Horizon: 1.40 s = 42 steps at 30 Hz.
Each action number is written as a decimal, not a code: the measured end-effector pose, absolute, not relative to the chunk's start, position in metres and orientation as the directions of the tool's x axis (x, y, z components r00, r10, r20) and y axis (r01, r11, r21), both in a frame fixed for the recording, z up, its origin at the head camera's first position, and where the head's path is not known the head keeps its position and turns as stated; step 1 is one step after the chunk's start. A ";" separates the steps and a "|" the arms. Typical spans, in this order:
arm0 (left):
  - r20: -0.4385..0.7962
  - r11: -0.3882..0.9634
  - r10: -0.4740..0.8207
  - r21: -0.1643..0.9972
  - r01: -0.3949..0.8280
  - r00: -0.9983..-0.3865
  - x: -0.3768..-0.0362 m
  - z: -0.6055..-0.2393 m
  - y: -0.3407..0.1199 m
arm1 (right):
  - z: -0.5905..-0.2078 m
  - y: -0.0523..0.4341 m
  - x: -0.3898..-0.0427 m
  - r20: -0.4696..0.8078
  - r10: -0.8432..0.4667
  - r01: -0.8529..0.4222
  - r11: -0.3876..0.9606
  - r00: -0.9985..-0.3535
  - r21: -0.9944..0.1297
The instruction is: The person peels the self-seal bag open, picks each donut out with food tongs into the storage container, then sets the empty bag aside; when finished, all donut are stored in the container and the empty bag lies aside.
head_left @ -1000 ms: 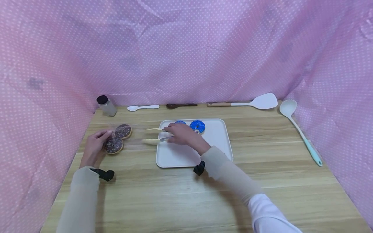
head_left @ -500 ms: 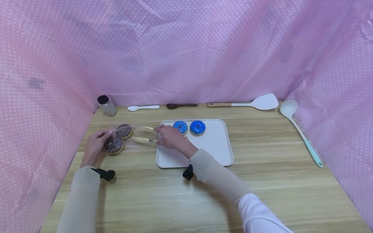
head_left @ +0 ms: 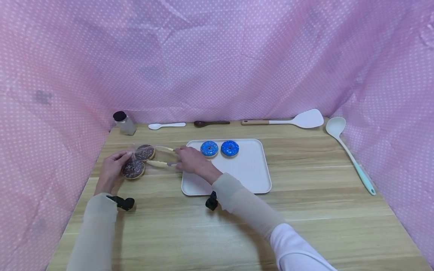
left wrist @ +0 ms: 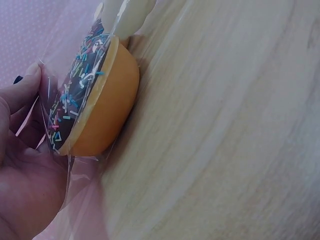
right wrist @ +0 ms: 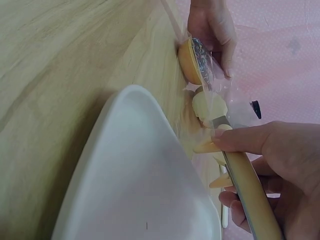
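Observation:
My left hand (head_left: pixel 110 169) pinches the edge of a clear plastic bag (left wrist: pixel 82 175) at the table's left. Two chocolate doughnuts with sprinkles, a front one (head_left: pixel 133 169) and a back one (head_left: pixel 145 152), lie inside the bag. My right hand (head_left: pixel 194 161) holds tongs (right wrist: pixel 250 195) with cream tips and metal arms. Spread apart, the tong tips reach left into the bag, close to the back doughnut. In the left wrist view, a pale tong tip (left wrist: pixel 130 15) shows just past the nearer doughnut. Beneath the right hand is the left edge of a white tray (head_left: pixel 244 173).
Two blue doughnuts, a left one (head_left: pixel 209 148) and a right one (head_left: pixel 229 148), lie at the tray's back. Along the rear stand a black-lidded jar (head_left: pixel 124 123), a white spoon (head_left: pixel 166 125), a brown spoon (head_left: pixel 211 123) and a turner (head_left: pixel 308 118). A ladle (head_left: pixel 352 158) lies at right.
My right hand has moved left with the tongs, from over the tray to its left edge. The tong tips have entered the bag, and both blue doughnuts are uncovered. The left hand has hardly moved.

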<state>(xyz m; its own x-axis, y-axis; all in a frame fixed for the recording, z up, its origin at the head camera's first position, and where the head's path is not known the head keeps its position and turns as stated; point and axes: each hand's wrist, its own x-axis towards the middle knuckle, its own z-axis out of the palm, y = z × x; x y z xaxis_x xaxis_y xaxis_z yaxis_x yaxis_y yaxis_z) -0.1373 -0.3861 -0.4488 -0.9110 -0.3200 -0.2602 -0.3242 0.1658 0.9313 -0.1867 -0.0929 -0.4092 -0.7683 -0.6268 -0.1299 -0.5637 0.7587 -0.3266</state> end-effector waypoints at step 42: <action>-0.246 0.022 -0.305 0.964 -0.265 -0.920 -0.140 -0.446 -0.381 | -0.404 -0.058 -0.172 -0.110 -0.577 -0.507 0.781 -0.810 -0.364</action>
